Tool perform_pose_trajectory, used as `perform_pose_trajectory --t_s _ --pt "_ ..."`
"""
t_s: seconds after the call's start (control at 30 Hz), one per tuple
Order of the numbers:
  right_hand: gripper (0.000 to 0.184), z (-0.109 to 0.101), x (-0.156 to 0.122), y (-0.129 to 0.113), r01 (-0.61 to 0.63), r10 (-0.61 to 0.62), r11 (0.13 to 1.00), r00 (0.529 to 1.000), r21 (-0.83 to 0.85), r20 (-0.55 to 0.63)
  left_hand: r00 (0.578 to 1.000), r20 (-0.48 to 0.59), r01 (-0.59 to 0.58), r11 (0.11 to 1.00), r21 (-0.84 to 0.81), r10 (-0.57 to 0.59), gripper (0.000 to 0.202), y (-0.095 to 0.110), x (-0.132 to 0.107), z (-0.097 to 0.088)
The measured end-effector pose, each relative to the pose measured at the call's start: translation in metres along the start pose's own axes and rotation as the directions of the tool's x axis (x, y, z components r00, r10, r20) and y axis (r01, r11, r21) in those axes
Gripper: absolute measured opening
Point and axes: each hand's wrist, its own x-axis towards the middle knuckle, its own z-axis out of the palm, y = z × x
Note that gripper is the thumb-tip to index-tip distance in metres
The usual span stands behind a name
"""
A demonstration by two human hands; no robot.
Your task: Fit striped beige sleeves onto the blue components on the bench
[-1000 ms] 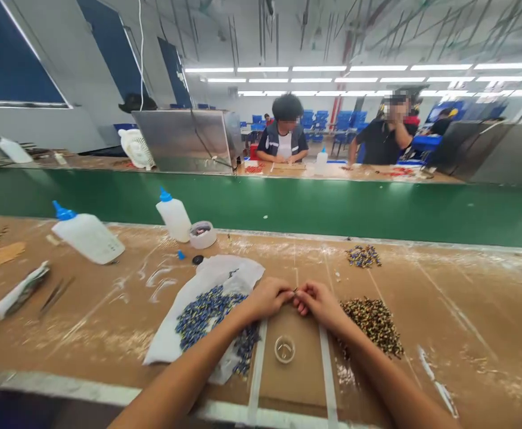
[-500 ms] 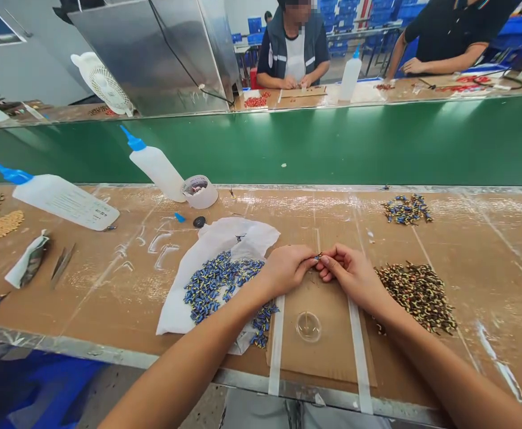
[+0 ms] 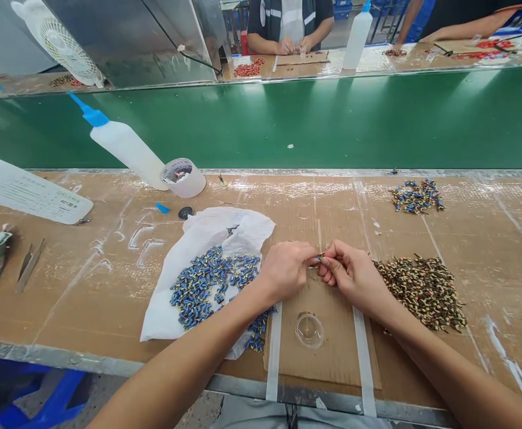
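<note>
My left hand point(image 3: 285, 269) and my right hand point(image 3: 353, 274) meet fingertip to fingertip over a taped cardboard pad point(image 3: 323, 351). Both are closed in a pinch on one small blue part point(image 3: 319, 258) held between them. Left of my left hand lies a white plastic bag point(image 3: 207, 238) covered with several small blue parts point(image 3: 207, 280). Right of my right hand is a heap of dark yellow-speckled parts point(image 3: 424, 291). A small clear round dish point(image 3: 309, 329) sits on the pad just below my hands.
A blue-capped squeeze bottle point(image 3: 124, 146) and a tape roll point(image 3: 183, 177) stand behind the bag; another bottle point(image 3: 28, 192) lies at the left by tweezers point(image 3: 29, 265). A small blue-part pile point(image 3: 415, 196) lies at the right rear. Beyond the green conveyor belt point(image 3: 314, 119), a person's hands point(image 3: 294, 44) work.
The view has tilted down and come closer to the bench. My hands stay pinched together over the pad on the small part, hardly moving.
</note>
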Motion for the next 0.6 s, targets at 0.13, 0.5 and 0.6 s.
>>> perform_pose_trajectory --t_s 0.13,0.5,0.6 --pt "0.017 0.003 0.001 0.000 0.029 -0.030 0.996 0.999 -0.084 -0.012 1.000 -0.015 0.014 1.000 0.003 -0.014 0.019 0.001 -0.002 0.003" --pt "0.025 -0.031 -0.001 -0.023 0.091 -0.109 0.986 0.985 0.138 0.132 0.988 0.155 0.109 0.786 -0.609 -0.016 0.029 0.000 -0.007 -0.023" --pt "0.022 -0.032 -0.003 -0.028 0.175 -0.186 0.982 0.968 0.074 0.167 0.964 0.266 0.193 0.612 -0.767 0.028 0.034 0.000 -0.009 -0.025"
